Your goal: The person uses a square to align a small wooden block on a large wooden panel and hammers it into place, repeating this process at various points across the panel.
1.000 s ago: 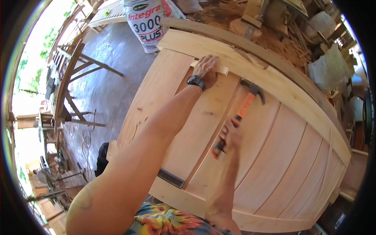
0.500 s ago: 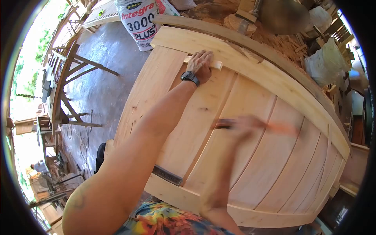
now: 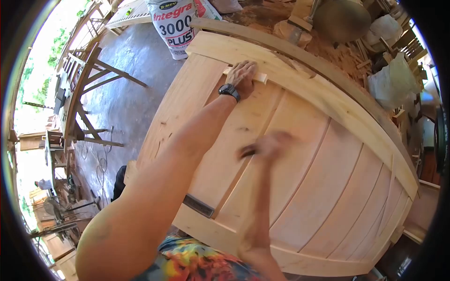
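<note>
The right hand [image 3: 272, 146] has shifted left, curled round a handle [image 3: 247, 151]; the left hand [image 3: 242, 76] flatly presses a block [image 3: 261, 78]; planks [image 3: 344, 145] laid, one seam [image 3: 230, 188] wide.

- Hands: 2 in total, comprising 1 left hand [image 3: 243, 76] and 1 right hand [image 3: 274, 144].
- Wristwatch [image 3: 229, 91]: quantity 1.
- Hammer handle [image 3: 248, 150], blurred: quantity 1.
- Wooden strip [image 3: 261, 78] at the left hand: quantity 1.
- Large wooden panel [image 3: 323, 196]: quantity 1.
- Dark flat bar [image 3: 198, 205] on the panel: quantity 1.
- Sack marked "3000" [image 3: 174, 35]: quantity 1.
- Pale bags [image 3: 393, 83] at right: at least 2.
</note>
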A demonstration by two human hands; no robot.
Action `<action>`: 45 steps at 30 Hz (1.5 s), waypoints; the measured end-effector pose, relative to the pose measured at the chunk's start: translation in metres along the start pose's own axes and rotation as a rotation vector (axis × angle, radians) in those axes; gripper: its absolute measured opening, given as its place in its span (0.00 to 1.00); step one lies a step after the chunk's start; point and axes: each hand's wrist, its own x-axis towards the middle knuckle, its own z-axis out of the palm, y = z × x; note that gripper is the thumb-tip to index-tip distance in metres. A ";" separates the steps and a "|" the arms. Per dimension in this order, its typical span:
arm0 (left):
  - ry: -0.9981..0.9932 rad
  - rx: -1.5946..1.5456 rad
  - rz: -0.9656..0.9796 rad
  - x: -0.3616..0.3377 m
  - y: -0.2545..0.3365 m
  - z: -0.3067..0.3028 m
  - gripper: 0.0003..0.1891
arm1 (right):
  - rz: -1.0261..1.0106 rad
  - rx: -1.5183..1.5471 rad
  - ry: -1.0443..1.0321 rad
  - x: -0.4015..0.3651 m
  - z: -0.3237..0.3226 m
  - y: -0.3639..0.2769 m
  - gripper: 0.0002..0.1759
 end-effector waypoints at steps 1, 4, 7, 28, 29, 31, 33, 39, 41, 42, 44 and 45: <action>-0.023 0.002 0.011 -0.003 0.005 0.000 0.25 | 0.157 -0.083 -0.036 -0.004 0.000 0.019 0.15; 0.110 -0.044 0.059 -0.012 -0.032 0.047 0.23 | 0.362 -0.265 -0.108 -0.003 0.009 0.024 0.16; -0.021 -0.041 -0.014 -0.002 -0.001 0.005 0.22 | 0.200 -0.300 0.078 -0.053 -0.054 0.004 0.18; -0.562 -0.537 -0.609 -0.248 0.209 -0.156 0.15 | 0.355 -0.866 0.025 -0.199 -0.178 0.041 0.11; -0.524 -0.582 -0.622 -0.249 0.207 -0.151 0.14 | 0.343 -0.886 0.020 -0.197 -0.176 0.041 0.11; -0.481 -0.646 -0.634 -0.250 0.207 -0.146 0.13 | 0.349 -0.889 0.054 -0.198 -0.179 0.043 0.11; -0.342 -0.629 -0.624 -0.246 0.203 -0.140 0.15 | 0.325 -0.944 0.079 -0.196 -0.184 0.045 0.10; -0.351 -0.694 -0.529 -0.237 0.197 -0.119 0.27 | 0.355 -1.014 0.179 -0.194 -0.181 0.048 0.09; -0.315 -0.705 -0.508 -0.238 0.194 -0.122 0.28 | 0.371 -1.010 0.215 -0.193 -0.176 0.049 0.09; -0.290 -0.708 -0.474 -0.240 0.194 -0.121 0.29 | 0.371 -1.017 0.228 -0.194 -0.173 0.049 0.09; -0.242 -0.658 -0.460 -0.251 0.196 -0.122 0.30 | 0.374 -1.027 0.245 -0.196 -0.167 0.050 0.09; -0.199 -0.601 -0.443 -0.256 0.197 -0.118 0.31 | 0.395 -1.028 0.248 -0.195 -0.169 0.050 0.09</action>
